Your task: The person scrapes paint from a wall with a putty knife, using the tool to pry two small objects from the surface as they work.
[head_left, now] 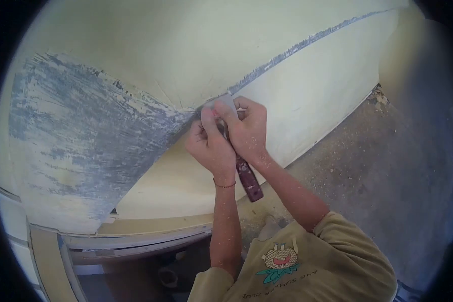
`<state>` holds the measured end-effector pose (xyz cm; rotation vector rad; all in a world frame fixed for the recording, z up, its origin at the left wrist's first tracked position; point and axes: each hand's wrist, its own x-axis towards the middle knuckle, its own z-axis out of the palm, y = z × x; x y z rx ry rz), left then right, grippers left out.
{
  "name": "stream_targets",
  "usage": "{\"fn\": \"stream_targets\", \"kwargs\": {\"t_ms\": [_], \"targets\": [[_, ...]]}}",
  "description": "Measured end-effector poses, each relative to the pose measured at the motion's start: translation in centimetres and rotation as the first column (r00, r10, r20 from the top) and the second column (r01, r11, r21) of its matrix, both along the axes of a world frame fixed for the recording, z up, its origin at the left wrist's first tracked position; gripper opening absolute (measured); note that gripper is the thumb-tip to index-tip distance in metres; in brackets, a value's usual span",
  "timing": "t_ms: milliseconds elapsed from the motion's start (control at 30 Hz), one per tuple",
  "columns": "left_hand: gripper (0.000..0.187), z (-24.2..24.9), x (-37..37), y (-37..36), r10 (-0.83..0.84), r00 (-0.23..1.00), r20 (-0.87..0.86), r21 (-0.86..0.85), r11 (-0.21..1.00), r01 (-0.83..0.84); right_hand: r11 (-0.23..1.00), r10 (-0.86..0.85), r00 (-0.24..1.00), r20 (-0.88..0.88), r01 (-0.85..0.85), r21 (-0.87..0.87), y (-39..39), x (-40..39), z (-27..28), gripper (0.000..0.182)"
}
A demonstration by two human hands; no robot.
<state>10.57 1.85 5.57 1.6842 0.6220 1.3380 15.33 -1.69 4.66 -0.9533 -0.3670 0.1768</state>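
Observation:
A paint scraper [249, 184] with a dark red, paint-flecked handle and a flat metal blade is in both my hands, its handle pointing back toward my body. My left hand [214, 151] is closed on the left side of the blade, thumb pressed on top. On the right side, my right hand [250, 132] is closed too, with its thumb on the blade next to the other thumb. The blade's front edge meets the pale painted surface [156, 45] at a narrow scraped line [282, 58]. My fingers hide much of the blade and the upper handle.
A broad patch [85, 136] scraped to grey-blue covers the left of the surface. Lower left are frame-like ledges [141, 241] with dark space beneath. The concrete floor [367, 166], scattered with flakes, lies to the right. Something blurred [418, 65] stands at upper right.

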Motion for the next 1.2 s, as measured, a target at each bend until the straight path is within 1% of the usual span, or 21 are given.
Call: {"fn": "stream_targets", "kwargs": {"t_ms": [133, 233, 267, 333, 400, 433, 500, 533, 600, 633, 700, 733, 767, 800, 867, 967, 1033, 1100, 1133, 1167, 1200], "targets": [[0.035, -0.3, -0.1, 0.6, 0.003, 1.000, 0.001, 0.049, 0.999, -0.003, 0.999, -0.029, 0.999, 0.037, 0.030, -0.022, 1.0, 0.1, -0.9, 0.027], [0.036, -0.5, -0.6, 0.4, 0.014, 1.000, -0.014, 0.047, 0.999, -0.013, 1.000, -0.012, 0.999, 0.048, 0.012, 0.003, 0.9, -0.4, -1.4, 0.027], [0.036, -0.7, -0.9, 0.3, -0.001, 1.000, -0.004, 0.010, 1.000, 0.001, 1.000, -0.029, 0.999, 0.037, 0.029, 0.006, 1.4, -0.8, -2.1, 0.027], [0.036, 0.1, -0.4, 0.5, -0.015, 1.000, 0.015, -0.019, 1.000, 0.016, 0.999, -0.046, 0.998, 0.035, 0.046, 0.017, 1.1, -0.5, -0.5, 0.027], [0.037, 0.4, -0.3, 0.7, -0.019, 1.000, 0.010, 0.053, 0.998, 0.018, 0.999, 0.015, 0.995, 0.103, -0.010, -0.045, 0.2, 0.1, 0.3, 0.023], [0.037, -0.3, -1.0, 0.5, -0.008, 1.000, 0.005, 0.043, 0.999, 0.008, 0.998, 0.026, 0.995, 0.098, -0.021, -0.055, 0.4, -0.7, -0.6, 0.023], [0.038, -0.9, -1.1, 0.4, 0.005, 0.999, 0.036, -0.038, 0.999, -0.004, 1.000, -0.020, 0.999, 0.046, 0.020, 0.010, 1.5, -1.1, -2.0, 0.030], [0.038, 0.3, -0.7, 0.5, -0.001, 0.999, 0.042, -0.030, 1.000, 0.002, 1.000, -0.026, 0.998, 0.052, 0.025, 0.018, 1.4, -0.4, -0.3, 0.030], [0.040, 2.5, -0.3, 0.9, 0.103, 0.991, -0.088, 0.203, 0.976, -0.083, 0.993, -0.114, 0.975, 0.189, 0.117, -0.005, 0.9, 0.7, 1.7, 0.030], [0.039, 2.7, -0.1, 0.8, 0.010, 0.999, 0.035, 0.086, 0.996, -0.013, 0.994, -0.100, 0.979, 0.177, 0.106, -0.020, 0.9, -0.3, 0.8, 0.030], [0.039, 0.4, -1.5, 0.7, 0.054, 0.998, 0.021, 0.093, 0.994, -0.055, 0.980, -0.088, 0.983, 0.160, 0.114, -0.160, 1.1, -1.0, 0.0, 0.031], [0.039, 0.4, -1.4, 0.6, 0.095, 0.995, -0.004, 0.102, 0.990, -0.094, 0.982, -0.102, 0.979, 0.177, 0.128, -0.141, 1.1, -0.9, 0.3, 0.031], [0.039, 0.5, -1.0, 1.1, 0.087, 0.996, 0.006, 0.112, 0.990, -0.087, 0.997, -0.054, 0.991, 0.122, 0.061, -0.052, 1.2, -1.2, 0.2, 0.030], [0.039, 0.9, -0.9, 1.1, 0.103, 0.994, -0.041, 0.139, 0.986, -0.096, 0.999, 0.006, 0.998, 0.062, -0.008, 0.034, 1.0, -1.5, 0.3, 0.029], [0.039, 0.8, -1.4, 1.1, 0.125, 0.986, -0.112, 0.150, 0.983, -0.107, 0.999, 0.003, 0.999, 0.041, -0.004, 0.039, 1.2, -0.9, 0.5, 0.027], [0.040, 0.7, -1.6, 1.1, 0.070, 0.994, -0.090, 0.098, 0.993, -0.061, 1.000, 0.011, 1.000, 0.004, -0.011, 0.020, 2.0, -2.0, -1.7, 0.024], [0.040, 0.4, -1.4, 1.2, 0.077, 0.996, -0.033, 0.111, 0.991, -0.073, 1.000, 0.020, 1.000, -0.016, -0.020, 0.006, 2.0, -1.5, -0.4, 0.022], [0.039, 1.1, -1.5, 1.2, 0.086, 0.994, -0.073, 0.073, 0.994, -0.080, 0.996, 0.034, 0.999, 0.003, -0.034, 0.083, 1.8, -0.8, 0.5, 0.022], [0.039, 1.7, -1.7, 1.1, 0.083, 0.991, -0.102, 0.040, 0.996, -0.079, 0.996, 0.040, 0.999, -0.008, -0.040, 0.076, 2.0, -1.7, -0.4, 0.022], [0.039, 0.6, -2.2, 1.7, 0.098, 0.990, -0.105, 0.141, 0.987, -0.082, 1.000, 0.007, 1.000, 0.004, -0.007, 0.020, 2.2, -2.5, -1.4, 0.023], [0.039, -0.2, -2.0, 2.0, 0.088, 0.992, -0.093, 0.149, 0.986, -0.074, 0.999, -0.038, 0.999, 0.027, 0.038, -0.022, 2.3, -2.5, -1.5, 0.024]]}}
